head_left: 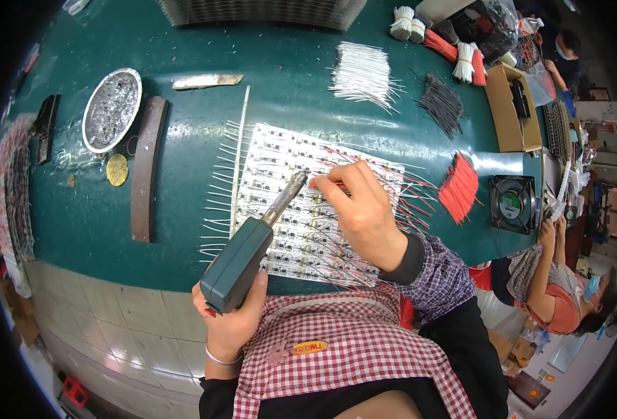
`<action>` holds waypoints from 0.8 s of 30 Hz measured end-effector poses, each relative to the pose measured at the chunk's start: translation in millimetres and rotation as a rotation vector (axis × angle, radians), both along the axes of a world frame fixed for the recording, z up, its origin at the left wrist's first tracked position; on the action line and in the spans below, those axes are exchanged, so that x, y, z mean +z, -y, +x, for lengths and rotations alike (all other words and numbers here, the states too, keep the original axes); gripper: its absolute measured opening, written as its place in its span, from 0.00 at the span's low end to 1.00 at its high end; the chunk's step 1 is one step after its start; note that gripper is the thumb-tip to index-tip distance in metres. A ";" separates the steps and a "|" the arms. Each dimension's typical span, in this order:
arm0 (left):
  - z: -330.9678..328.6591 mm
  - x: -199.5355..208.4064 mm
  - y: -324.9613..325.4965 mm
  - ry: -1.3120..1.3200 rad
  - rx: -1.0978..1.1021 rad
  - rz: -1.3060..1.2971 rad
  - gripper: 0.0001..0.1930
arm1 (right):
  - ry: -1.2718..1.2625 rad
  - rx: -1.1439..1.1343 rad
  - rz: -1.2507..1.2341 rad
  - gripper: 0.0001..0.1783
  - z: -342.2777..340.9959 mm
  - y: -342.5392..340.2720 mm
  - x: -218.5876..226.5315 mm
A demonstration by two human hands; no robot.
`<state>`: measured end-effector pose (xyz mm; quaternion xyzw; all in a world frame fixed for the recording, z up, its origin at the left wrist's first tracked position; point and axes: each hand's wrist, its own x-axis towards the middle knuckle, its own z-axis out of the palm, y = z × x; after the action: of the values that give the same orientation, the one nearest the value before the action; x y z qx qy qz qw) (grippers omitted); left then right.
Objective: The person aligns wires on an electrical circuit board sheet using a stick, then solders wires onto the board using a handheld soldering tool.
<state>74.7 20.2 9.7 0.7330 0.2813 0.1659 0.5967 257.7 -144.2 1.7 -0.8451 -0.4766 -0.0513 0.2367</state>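
My left hand [235,318] is wrapped round the dark green handle of a soldering iron [237,262]. Its metal tip points up and right, onto a white panel of small circuit boards [273,167]. Close beside that tip, my right hand [364,213] pinches with thumb and forefinger over the panel; what lies between the fingertips is too small to make out. Rows of black parts cover the panel. Red and dark wires [413,199] stick out from its right side, and white wires [217,188] fan out along a narrow strip at its left.
Bundles of white [362,73], black [441,103] and red wires [459,187] lie to the right, near a small fan [513,203] and a cardboard box [500,112]. At left are a bowl of metal scraps [113,112] and a brown bar [148,167]. Co-workers sit at right.
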 end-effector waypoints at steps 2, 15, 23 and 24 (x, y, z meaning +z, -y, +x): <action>2.6 -0.8 2.0 0.028 0.018 -0.093 0.11 | 0.000 0.007 -0.031 0.17 0.1 0.2 -0.6; 6.3 0.9 0.2 0.049 -0.048 -0.020 0.10 | -0.023 0.002 -0.042 0.17 0.2 -0.9 -0.1; 5.5 24.7 1.0 -0.076 0.181 -0.462 0.21 | -0.009 0.002 -0.032 0.17 -0.4 -1.4 1.0; 3.5 25.3 -2.5 0.019 0.178 -0.543 0.21 | -0.008 0.003 -0.031 0.17 -0.2 -1.5 0.5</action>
<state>78.2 22.7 35.1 0.5172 0.3730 0.1432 0.7569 257.5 -142.8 2.1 -0.8481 -0.4777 -0.0404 0.2256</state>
